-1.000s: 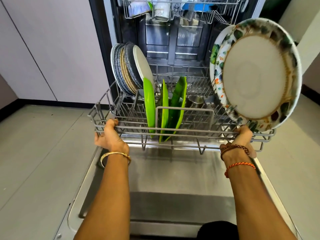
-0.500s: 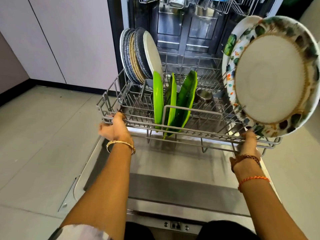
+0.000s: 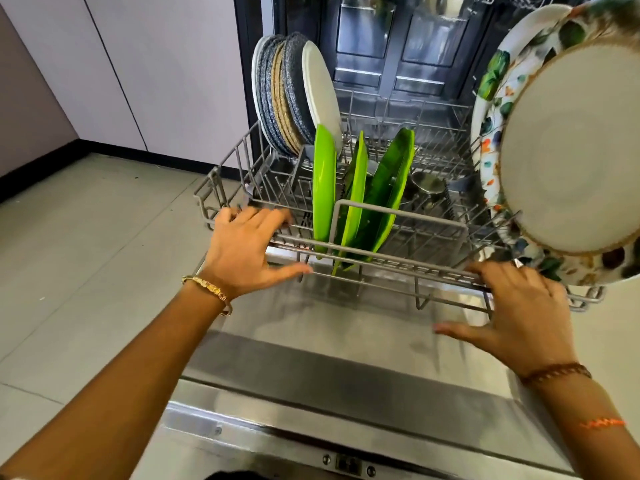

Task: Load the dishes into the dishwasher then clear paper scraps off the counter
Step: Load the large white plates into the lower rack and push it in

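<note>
The grey wire lower dishwasher rack (image 3: 398,261), loaded with upright plates, sits out over the open door. Both grips are spread and hold nothing: left hand (image 3: 246,251) touches its near-left rim, right hand (image 3: 519,306) its near-right rim.

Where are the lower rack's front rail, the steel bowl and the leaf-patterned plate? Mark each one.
lower rack (image 3: 408,259): head view, on its front rail.
steel bowl (image 3: 427,183): head view, on its shiny side.
leaf-patterned plate (image 3: 571,150): head view, on its pale middle.

Both hands, left (image 3: 242,249) and right (image 3: 519,311), reach forward, fingers spread.
</note>
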`<state>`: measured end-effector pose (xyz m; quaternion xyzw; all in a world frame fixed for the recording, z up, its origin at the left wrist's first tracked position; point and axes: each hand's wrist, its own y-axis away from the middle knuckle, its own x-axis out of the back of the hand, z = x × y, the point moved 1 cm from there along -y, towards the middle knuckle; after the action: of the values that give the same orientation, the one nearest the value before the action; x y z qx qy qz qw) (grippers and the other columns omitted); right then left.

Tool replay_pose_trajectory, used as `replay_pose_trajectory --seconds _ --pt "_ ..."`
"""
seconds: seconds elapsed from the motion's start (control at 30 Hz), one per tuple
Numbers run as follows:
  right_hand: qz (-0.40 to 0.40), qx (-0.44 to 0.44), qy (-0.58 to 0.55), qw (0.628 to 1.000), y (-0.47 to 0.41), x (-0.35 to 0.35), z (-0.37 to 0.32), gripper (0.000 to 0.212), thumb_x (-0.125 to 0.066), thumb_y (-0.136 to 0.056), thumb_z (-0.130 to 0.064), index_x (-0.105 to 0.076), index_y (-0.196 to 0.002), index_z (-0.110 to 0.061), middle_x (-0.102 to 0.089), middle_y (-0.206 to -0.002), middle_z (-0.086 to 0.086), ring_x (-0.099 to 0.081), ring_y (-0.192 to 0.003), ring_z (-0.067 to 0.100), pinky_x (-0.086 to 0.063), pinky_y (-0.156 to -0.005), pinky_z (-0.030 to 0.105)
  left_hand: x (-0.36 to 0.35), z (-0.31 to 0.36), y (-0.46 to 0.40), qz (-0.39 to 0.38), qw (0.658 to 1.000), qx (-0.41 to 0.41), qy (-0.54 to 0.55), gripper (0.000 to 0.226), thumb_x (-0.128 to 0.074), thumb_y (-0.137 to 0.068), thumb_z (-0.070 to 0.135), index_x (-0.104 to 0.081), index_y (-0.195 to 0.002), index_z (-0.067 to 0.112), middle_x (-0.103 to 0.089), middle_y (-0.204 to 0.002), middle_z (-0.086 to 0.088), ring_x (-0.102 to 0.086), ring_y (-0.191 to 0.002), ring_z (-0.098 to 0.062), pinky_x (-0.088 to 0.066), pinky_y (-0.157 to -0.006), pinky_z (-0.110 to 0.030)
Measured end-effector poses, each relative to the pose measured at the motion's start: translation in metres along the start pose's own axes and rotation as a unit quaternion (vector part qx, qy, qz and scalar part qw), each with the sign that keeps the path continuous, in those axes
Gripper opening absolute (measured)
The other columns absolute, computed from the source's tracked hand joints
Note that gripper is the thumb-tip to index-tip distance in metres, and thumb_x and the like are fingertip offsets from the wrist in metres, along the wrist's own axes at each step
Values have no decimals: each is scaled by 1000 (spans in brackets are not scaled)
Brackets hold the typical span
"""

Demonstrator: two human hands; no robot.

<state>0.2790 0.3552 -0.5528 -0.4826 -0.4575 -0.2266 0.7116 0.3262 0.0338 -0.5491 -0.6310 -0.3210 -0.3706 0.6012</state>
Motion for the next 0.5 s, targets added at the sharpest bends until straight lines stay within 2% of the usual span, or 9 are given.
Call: replay_pose_trajectory --seconds 0.03,0.1,0.17,0.27,0.33,0.4,0.5 --pt "-3 12 25 1000 0 -1 2 75 -79 -39 -67 -61 -85 -10 -63 -72 11 -60 -63 31 -49 -61 43 -1 -3 0 -8 999 -22 -42 77 -35 -69 80 -57 -105 15 -68 -84 -2 -63 -72 -21 -42 -69 -34" --pt "6 5 35 999 -4 -2 3 73 -92 -24 -45 -56 -75 -8 -60 -64 14 -58 -55 31 -46 -54 39 -4 -7 0 -19 996 -35 -79 79 -66 -55 72 -60 -107 12 -68 -85 -6 -65 -72 -25 -43 -64 -35" --pt "14 -1 26 1000 -9 -3 3 63 -94 -28 -34 -52 -67 -10 -58 -57 12 -57 -51 30 -43 -53 37 -2 -4 -3 -51 996 -9 -71 80 -79 -47 61 -64 -107 11 -69 -89 -9 -65 -79 -28 -43 -67 -37" --pt "-13 -28 -12 999 -13 -4 1 51 -94 -37 -27 -53 -61 -10 -57 -50 12 -57 -49 31 -47 -59 44 6 5 -8 -99 993 45 -47 80 -73 -59 61 -56 -122 15 -62 -115 -7 -56 -106 -27 -35 -82 -38" --pt "-58 -64 -20 996 -17 3 -3 43 -91 -48 -30 -57 -64 -10 -59 -55 14 -60 -58 33 -46 -69 44 7 7 -11 -124 989 63 -42 81 -68 -62 63 -50 -127 19 -55 -124 -2 -48 -116 -24 -32 -88 -36" --pt "-102 -81 -41 991 -16 9 -7 36 -87 -56 -32 -61 -70 -10 -62 -62 15 -61 -67 35 -44 -74 42 10 9 -10 -133 987 77 -38 82 -69 -60 62 -51 -127 20 -55 -124 -2 -47 -116 -23 -33 -88 -36" --pt "-60 -72 -48 994 2 14 -10 39 -92 -45 -26 -61 -60 -8 -58 -50 12 -58 -52 32 -47 -62 43 19 11 7 -110 990 78 -30 79 -73 -53 58 -58 -118 16 -61 -112 -5 -52 -105 -26 -34 -78 -34"
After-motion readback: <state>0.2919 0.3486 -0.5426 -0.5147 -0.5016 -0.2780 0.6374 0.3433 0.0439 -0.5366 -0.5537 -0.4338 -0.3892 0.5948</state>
